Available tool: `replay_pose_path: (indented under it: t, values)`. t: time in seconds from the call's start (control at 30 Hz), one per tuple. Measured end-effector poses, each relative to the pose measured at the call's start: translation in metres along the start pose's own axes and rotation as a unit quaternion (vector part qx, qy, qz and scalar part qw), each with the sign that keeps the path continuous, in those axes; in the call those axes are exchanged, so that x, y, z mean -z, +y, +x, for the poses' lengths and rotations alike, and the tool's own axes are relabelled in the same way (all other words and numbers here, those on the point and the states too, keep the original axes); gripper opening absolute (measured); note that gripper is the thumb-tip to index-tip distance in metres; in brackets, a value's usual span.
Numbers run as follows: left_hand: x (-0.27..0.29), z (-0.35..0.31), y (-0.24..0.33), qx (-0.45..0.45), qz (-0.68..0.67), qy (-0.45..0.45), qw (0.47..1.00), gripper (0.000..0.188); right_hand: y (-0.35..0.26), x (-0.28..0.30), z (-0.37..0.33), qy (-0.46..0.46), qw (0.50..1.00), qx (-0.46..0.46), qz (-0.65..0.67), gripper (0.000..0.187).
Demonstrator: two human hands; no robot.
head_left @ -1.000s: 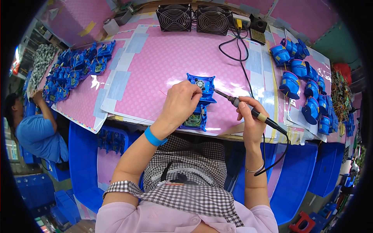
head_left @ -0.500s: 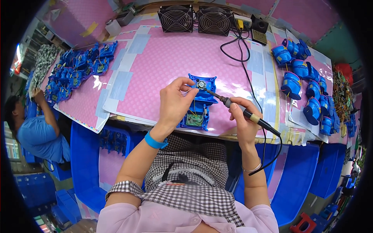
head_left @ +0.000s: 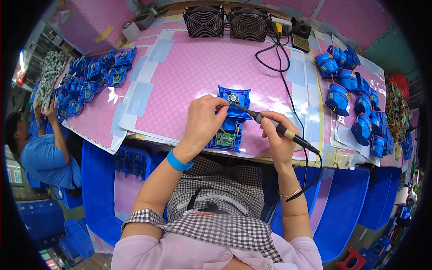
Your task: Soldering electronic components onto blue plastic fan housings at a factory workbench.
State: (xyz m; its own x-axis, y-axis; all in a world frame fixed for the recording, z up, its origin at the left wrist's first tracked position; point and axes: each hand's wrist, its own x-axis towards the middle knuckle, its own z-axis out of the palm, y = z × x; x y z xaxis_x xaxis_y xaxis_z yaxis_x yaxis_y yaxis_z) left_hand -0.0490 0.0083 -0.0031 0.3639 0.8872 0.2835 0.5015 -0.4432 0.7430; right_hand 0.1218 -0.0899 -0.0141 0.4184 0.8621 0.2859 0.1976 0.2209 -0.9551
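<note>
My right hand (head_left: 280, 137) grips a soldering iron (head_left: 270, 123) with a dark handle and a pale yellow band. Its tip points left, at the lower edge of a small round speaker (head_left: 233, 98). That speaker sits in the far half of an opened blue plastic housing (head_left: 243, 115) on the table. A green circuit board (head_left: 225, 138) lies in the near half, with thin wires running between the halves. My left hand (head_left: 204, 118) is pinched closed beside the speaker, close to the iron's tip. A fine wire trails out by its wrist; the pinched end is hidden by the fingers.
Two black fans (head_left: 204, 22) stand at the table's back, left of an iron stand (head_left: 300, 33). A black cord (head_left: 288, 85) crosses the right side. Blue housings (head_left: 90, 76) lie left; blue shells (head_left: 348, 81) lie right. A co-worker (head_left: 42, 150) sits at far left.
The soldering iron and my right hand have shifted slightly left and down. My left fingers have moved a little lower, off the speaker's edge. The co-worker's hands have moved.
</note>
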Motion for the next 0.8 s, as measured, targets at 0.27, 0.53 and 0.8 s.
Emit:
replay_pose_path:
  t: [0.27, 0.53, 0.8]
  values:
    - [0.0, 0.001, -0.004, -0.019, 0.018, 0.004, 1.0, 0.013, -0.015, 0.012, -0.001, 0.05, 0.997, -0.026, 0.047, 0.016]
    - [-0.005, 0.004, -0.004, -0.053, 0.031, -0.008, 0.998, 0.012, -0.008, 0.047, -0.001, 0.208, 0.974, 0.052, 0.069, 0.022]
    - [0.003, -0.007, 0.03, -0.097, 0.08, 0.024, 0.992, 0.015, -0.004, 0.146, 0.062, 0.309, 0.892, 0.16, -0.289, 0.024]
